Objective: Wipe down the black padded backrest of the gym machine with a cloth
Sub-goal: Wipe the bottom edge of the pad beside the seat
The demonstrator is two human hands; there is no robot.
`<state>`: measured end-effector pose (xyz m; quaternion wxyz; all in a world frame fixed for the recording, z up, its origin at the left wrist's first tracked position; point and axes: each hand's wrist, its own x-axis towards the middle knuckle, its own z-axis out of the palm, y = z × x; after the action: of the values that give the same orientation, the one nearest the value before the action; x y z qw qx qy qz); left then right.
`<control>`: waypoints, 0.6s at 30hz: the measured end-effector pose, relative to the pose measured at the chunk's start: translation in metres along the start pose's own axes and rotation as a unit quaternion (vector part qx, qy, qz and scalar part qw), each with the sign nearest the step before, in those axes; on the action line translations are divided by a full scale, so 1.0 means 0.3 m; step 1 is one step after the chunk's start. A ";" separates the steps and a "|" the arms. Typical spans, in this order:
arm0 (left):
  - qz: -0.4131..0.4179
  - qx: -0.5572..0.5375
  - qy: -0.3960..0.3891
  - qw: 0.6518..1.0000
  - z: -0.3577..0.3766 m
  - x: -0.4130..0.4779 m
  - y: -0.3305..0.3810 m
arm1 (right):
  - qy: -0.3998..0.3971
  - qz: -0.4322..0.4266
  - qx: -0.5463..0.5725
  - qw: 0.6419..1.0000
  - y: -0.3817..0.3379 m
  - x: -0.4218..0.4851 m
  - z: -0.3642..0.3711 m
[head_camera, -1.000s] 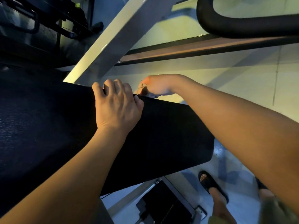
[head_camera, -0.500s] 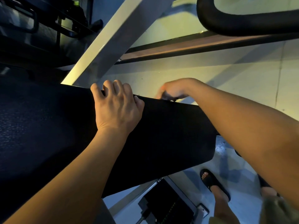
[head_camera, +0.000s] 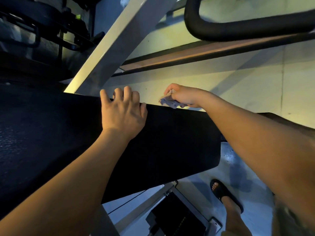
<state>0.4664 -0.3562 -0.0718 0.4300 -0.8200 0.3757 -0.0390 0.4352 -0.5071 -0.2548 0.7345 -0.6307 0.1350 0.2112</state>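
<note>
One change: cloth (head_camera: pixel 170 103) now shows in gripping right hand (head_camera: pixel 185 97); left hand (head_camera: pixel 124 111) stays spread on backrest (head_camera: pixel 170 142)

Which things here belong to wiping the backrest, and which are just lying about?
Job: backrest; cloth gripped by the right hand; left hand resting on the backrest's top edge.
Lying about: white frame beam; black curved bar; black sandal.

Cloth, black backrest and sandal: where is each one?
cloth (head_camera: pixel 170 102), head view, on its crumpled bluish fold
black backrest (head_camera: pixel 170 142), head view, on its bare padded face
sandal (head_camera: pixel 221 193), head view, on its dark strap
</note>
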 end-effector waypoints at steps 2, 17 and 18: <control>0.039 -0.022 -0.014 0.999 0.008 0.015 0.071 | -0.009 0.016 -0.059 0.998 0.017 -0.013 0.000; 0.023 0.022 -0.037 0.999 0.109 0.043 0.199 | 0.040 -0.003 -0.203 0.978 0.223 0.040 -0.053; 0.015 0.020 -0.037 0.999 0.110 0.047 0.203 | 0.056 0.054 -0.223 0.972 0.288 0.033 -0.081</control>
<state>0.4537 -0.3642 -0.1408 0.4602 -0.8064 0.3714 -0.0094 0.4041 -0.5196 -0.3386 0.5540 -0.7812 0.1591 0.2398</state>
